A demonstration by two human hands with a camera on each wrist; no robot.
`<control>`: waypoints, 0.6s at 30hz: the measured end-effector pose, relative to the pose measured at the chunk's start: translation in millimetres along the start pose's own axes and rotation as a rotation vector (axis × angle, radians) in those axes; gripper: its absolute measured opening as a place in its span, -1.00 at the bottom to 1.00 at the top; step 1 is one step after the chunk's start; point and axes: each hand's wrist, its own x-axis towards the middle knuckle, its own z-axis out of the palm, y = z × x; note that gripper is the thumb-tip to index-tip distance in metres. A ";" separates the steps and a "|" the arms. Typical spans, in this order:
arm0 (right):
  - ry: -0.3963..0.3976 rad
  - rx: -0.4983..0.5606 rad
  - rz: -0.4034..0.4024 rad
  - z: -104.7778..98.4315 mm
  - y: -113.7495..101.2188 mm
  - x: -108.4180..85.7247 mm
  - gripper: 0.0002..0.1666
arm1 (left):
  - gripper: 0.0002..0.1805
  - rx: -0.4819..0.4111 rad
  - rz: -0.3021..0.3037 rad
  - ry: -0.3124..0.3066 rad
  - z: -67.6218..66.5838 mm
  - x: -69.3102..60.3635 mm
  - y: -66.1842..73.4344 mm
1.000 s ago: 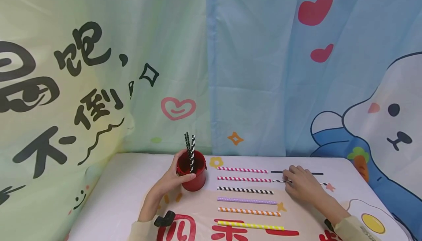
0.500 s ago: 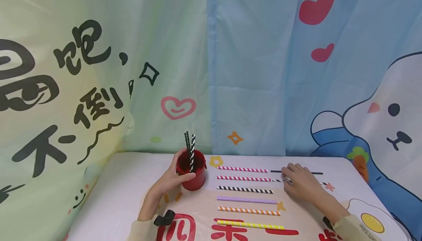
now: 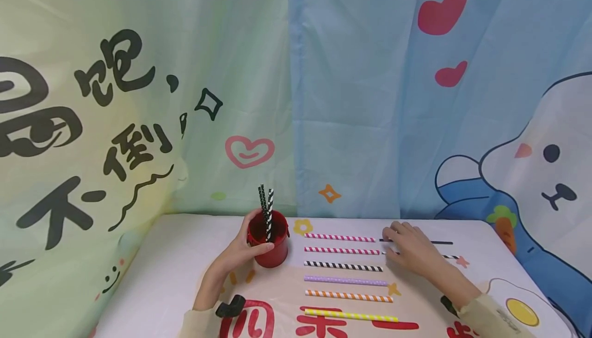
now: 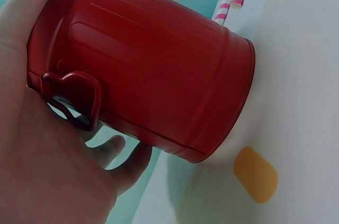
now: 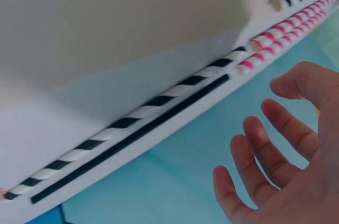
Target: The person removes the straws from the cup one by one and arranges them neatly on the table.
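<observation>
My left hand (image 3: 242, 248) grips a small red metal bucket (image 3: 273, 257) around its side, the thumb along its front. Black-and-white patterned paper straws (image 3: 270, 209) stand upright in it. In the left wrist view the bucket's wall (image 4: 153, 65) fills the middle, with a heart-shaped wire loop beside the palm. My right hand (image 3: 413, 250) is above a thin black stick (image 3: 442, 242) and a black-and-white spiral straw (image 3: 450, 256). From the right wrist view, that hand (image 5: 291, 155) has loosely bent, spread fingers holding nothing, apart from the spiral straw (image 5: 143, 110) and the black stick (image 5: 132, 136).
Between the hands lie two pink-striped straws (image 3: 342, 250), a black-striped straw (image 3: 343, 266), a purple dotted straw (image 3: 346, 280), an orange-striped straw (image 3: 349, 296) and a yellow straw (image 3: 351, 316), roughly parallel. A printed curtain (image 3: 347, 96) hangs behind the table (image 3: 162, 276).
My right hand has shifted left and slightly away from me, toward the left ends of the black stick and spiral straw. The left hand and bucket stay put.
</observation>
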 end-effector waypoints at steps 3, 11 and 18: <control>0.014 0.018 -0.019 -4.4 -10.9 6.3 -0.70 | 0.03 -0.001 -0.002 0.003 -0.6 -0.4 0.4; 0.079 0.096 -0.083 -10.4 -39.1 24.6 -0.76 | 0.03 -0.005 0.003 -0.001 -1.8 0.1 -0.1; 0.074 0.197 -0.108 -13.0 -65.3 42.0 -0.81 | 0.04 -0.010 -0.011 0.004 -0.2 1.0 -0.4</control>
